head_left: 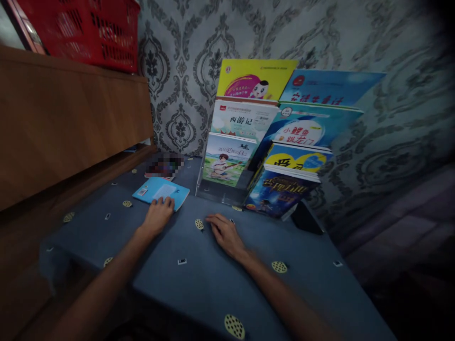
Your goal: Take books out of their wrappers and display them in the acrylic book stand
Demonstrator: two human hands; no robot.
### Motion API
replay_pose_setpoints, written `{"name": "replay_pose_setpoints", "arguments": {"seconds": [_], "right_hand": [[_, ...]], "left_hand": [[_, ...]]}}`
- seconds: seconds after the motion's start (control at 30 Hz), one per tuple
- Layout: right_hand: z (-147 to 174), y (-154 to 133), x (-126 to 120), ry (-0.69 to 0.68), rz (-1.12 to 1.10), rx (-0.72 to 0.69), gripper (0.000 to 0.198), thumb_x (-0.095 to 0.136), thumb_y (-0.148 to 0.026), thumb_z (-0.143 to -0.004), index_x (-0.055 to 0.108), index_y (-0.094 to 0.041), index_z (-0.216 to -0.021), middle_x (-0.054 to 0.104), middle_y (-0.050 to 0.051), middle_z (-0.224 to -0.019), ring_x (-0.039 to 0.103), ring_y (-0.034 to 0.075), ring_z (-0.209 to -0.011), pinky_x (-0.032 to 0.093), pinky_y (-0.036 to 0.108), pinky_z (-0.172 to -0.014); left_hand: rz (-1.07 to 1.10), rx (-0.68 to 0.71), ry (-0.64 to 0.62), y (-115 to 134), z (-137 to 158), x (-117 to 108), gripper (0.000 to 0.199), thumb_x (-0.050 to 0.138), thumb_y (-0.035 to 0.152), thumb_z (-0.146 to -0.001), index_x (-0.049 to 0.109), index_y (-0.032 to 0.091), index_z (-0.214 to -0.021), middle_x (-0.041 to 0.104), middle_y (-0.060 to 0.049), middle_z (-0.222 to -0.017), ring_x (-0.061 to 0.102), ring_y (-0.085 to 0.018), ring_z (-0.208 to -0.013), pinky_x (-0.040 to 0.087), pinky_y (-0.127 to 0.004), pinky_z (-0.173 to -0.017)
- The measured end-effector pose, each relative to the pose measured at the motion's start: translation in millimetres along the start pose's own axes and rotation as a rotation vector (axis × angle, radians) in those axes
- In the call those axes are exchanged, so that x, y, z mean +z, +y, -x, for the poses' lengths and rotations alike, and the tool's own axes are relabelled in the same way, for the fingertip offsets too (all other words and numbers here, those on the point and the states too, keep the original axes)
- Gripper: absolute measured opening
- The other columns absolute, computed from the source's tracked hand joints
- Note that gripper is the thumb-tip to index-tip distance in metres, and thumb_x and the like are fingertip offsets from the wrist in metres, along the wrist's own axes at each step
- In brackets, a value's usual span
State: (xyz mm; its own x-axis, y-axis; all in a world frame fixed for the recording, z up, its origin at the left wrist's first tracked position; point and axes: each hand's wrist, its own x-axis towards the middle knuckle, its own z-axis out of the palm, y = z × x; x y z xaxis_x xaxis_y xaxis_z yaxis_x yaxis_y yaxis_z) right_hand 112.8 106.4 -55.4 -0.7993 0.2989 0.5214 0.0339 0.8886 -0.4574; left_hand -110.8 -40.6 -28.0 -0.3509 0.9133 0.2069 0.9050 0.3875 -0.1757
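A light-blue book [159,187] lies on the table with a barcode on its upper face. My left hand [158,215] has its bent fingers on the book's near edge; the thumb is hidden. My right hand [225,234] rests on the tablecloth [167,289], fingers loosely stretched and nothing in them. Just beyond it stands a clear display rack [227,193] holding books in two columns. Its front left book [229,163] shows a guitar player, and the front right one [279,192] is dark blue. Behind the light-blue book lies a blurred-out item [165,165].
A red plastic basket [85,33] sits on a wooden cabinet [71,109] at the left. Patterned wallpaper [181,94] rises behind the table. A dark flat object [307,220] lies right of the rack. The table's right edge drops into shadow.
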Motion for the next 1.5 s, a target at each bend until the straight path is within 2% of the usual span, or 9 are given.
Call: {"name": "replay_pose_setpoints", "arguments": {"seconds": [0.2, 0.33, 0.47, 0.6, 0.77, 0.9, 1.03, 1.3, 1.5], "right_hand": [[1, -1, 0, 0.018, -0.014, 0.033, 0.033, 0.045, -0.011, -0.097, 0.073, -0.021, -0.113, 0.073, 0.010, -0.111, 0.069, 0.021, -0.107, 0.056, 0.039, -0.096], [-1, 0, -1, 0.119, -0.073, 0.044, 0.034, 0.044, -0.011, -0.097, 0.072, -0.020, -0.115, 0.071, 0.012, -0.121, 0.067, 0.022, -0.113, 0.054, 0.041, -0.100], [0, 3, -5, 0.232, -0.132, 0.072, 0.035, 0.044, -0.010, -0.094, 0.073, -0.021, -0.110, 0.072, 0.010, -0.119, 0.067, 0.021, -0.113, 0.053, 0.040, -0.101], [10, 8, -10, 0.134, -0.128, 0.072, 0.033, 0.047, -0.014, -0.095, 0.073, -0.020, -0.114, 0.073, 0.011, -0.120, 0.066, 0.023, -0.116, 0.052, 0.044, -0.103], [23, 14, -9, -0.093, -0.012, 0.040, 0.034, 0.051, -0.018, -0.096, 0.070, -0.021, -0.124, 0.069, 0.013, -0.131, 0.063, 0.027, -0.121, 0.048, 0.051, -0.106], [25, 12, -10, -0.125, 0.039, 0.041, 0.035, 0.046, -0.021, -0.100, 0.067, -0.021, -0.128, 0.067, 0.015, -0.135, 0.060, 0.029, -0.125, 0.045, 0.055, -0.107], [23, 7, -12, -0.151, 0.066, 0.058, 0.036, 0.045, -0.021, -0.101, 0.067, -0.019, -0.128, 0.065, 0.015, -0.137, 0.059, 0.029, -0.127, 0.045, 0.054, -0.108], [23, 8, -15, -0.178, 0.093, 0.039, 0.036, 0.044, -0.020, -0.101, 0.066, -0.017, -0.129, 0.065, 0.016, -0.136, 0.058, 0.031, -0.125, 0.049, 0.053, -0.103], [28, 10, -14, -0.110, 0.086, 0.002, 0.034, 0.042, -0.022, -0.102, 0.069, -0.019, -0.122, 0.069, 0.015, -0.125, 0.061, 0.029, -0.111, 0.051, 0.050, -0.097]], "left_hand": [[-0.119, 0.087, -0.044, 17, 35, -15, 0.037, 0.046, 0.012, -0.097, 0.060, 0.015, -0.131, 0.065, -0.018, -0.124, 0.063, -0.032, -0.113, 0.050, -0.045, -0.093], [-0.063, 0.172, -0.035, 57, 53, -24, 0.035, 0.049, 0.015, -0.097, 0.060, 0.013, -0.131, 0.066, -0.017, -0.124, 0.062, -0.032, -0.120, 0.052, -0.044, -0.095], [0.065, 0.384, 0.060, 103, 68, -21, 0.040, 0.051, 0.027, -0.102, 0.056, 0.017, -0.139, 0.065, -0.014, -0.136, 0.057, -0.032, -0.133, 0.048, -0.046, -0.106], [0.222, 0.548, 0.137, 124, 76, -14, 0.049, 0.049, 0.045, -0.102, 0.054, 0.017, -0.141, 0.063, -0.013, -0.142, 0.050, -0.030, -0.141, 0.041, -0.048, -0.117], [0.415, 0.574, 0.064, 104, 79, -13, 0.062, 0.047, 0.055, -0.100, 0.041, 0.022, -0.153, 0.053, -0.012, -0.153, 0.041, -0.024, -0.148, 0.032, -0.047, -0.124], [0.469, 0.448, -0.079, 65, 65, -15, 0.058, 0.039, 0.051, -0.104, 0.036, 0.025, -0.157, 0.040, -0.009, -0.163, 0.033, -0.022, -0.153, 0.026, -0.046, -0.127], [0.489, 0.304, -0.201, 28, 36, -11, 0.058, 0.034, 0.053, -0.105, 0.040, 0.025, -0.155, 0.037, -0.008, -0.164, 0.028, -0.025, -0.155, 0.022, -0.052, -0.127], [0.687, 0.129, -0.093, 10, 8, 9, 0.061, 0.035, 0.057, -0.101, 0.057, 0.017, -0.141, 0.050, -0.014, -0.155, 0.040, -0.030, -0.148, 0.025, -0.055, -0.124], [1.200, -0.038, 0.063, -4, -6, 23, 0.062, 0.048, 0.069, -0.092, 0.070, 0.017, -0.120, 0.072, -0.014, -0.125, 0.065, -0.030, -0.120, 0.046, -0.047, -0.110]]}}
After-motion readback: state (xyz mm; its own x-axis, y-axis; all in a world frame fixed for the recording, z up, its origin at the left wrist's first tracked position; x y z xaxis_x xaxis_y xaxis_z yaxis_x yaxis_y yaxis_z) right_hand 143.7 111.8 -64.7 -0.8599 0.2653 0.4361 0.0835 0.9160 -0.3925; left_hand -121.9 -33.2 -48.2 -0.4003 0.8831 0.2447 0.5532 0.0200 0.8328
